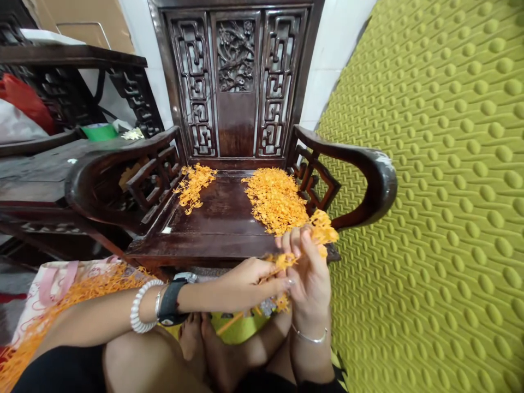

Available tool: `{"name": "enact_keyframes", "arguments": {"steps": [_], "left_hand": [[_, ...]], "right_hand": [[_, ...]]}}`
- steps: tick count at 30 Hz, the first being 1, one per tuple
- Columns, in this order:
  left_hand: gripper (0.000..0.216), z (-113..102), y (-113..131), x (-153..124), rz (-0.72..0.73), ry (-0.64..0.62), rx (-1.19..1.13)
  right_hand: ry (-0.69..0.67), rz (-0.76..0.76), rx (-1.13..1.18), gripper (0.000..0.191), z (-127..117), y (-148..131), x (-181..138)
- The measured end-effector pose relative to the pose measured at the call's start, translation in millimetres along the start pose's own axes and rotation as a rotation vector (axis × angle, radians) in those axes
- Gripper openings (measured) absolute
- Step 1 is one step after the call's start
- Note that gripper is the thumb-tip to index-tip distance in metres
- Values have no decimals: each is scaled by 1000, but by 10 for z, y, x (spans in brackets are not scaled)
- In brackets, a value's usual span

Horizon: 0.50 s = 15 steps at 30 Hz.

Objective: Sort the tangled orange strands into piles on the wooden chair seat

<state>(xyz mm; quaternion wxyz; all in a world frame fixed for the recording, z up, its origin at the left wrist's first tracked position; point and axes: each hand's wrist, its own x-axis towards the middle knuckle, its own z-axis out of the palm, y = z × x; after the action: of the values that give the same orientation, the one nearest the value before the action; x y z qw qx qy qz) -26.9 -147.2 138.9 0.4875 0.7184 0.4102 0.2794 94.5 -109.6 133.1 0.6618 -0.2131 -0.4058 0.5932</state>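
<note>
My right hand is raised in front of the dark carved wooden chair, fingers closed round a bunch of small orange plastic pieces. My left hand reaches across from the left and pinches an orange strip where it meets the right hand's fingers. A large heap of orange pieces lies on the right half of the chair seat. A smaller heap lies at the seat's back left.
A tangle of long orange strips lies in a bag by my left knee. A quilted green mat fills the right side. A dark table with a green dish stands left of the chair. My crossed legs sit below the hands.
</note>
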Motion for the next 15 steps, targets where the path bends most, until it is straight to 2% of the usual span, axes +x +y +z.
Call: {"name": "enact_keyframes", "arguments": {"steps": [2,5,7,10,12,14,15], "left_hand": [[41,-19,33,-43,3,-10,10],[40,-59,69,-116,8,-24,44],[40,-77,59,-154,-27,-69,46],[44,-78,14,-197,-94,-123,29],[46,-71,-9,-228,-117,-154,40],[48,-71,-14,-257,-90,-179,89],[48,-75,-13,-268,-54,-181,133]], "right_hand": [[82,-69,-55,27,-69,-33,1],[156,-168,-139,34,-174,-97,-32],[140,-172,-192,46,-224,-151,-66],[51,-78,-338,57,-271,-206,-86],[-32,-1,-411,41,-292,-206,-65],[-68,-1,-382,17,-304,-191,-35],[-57,-31,-333,21,-303,-188,-26]]}}
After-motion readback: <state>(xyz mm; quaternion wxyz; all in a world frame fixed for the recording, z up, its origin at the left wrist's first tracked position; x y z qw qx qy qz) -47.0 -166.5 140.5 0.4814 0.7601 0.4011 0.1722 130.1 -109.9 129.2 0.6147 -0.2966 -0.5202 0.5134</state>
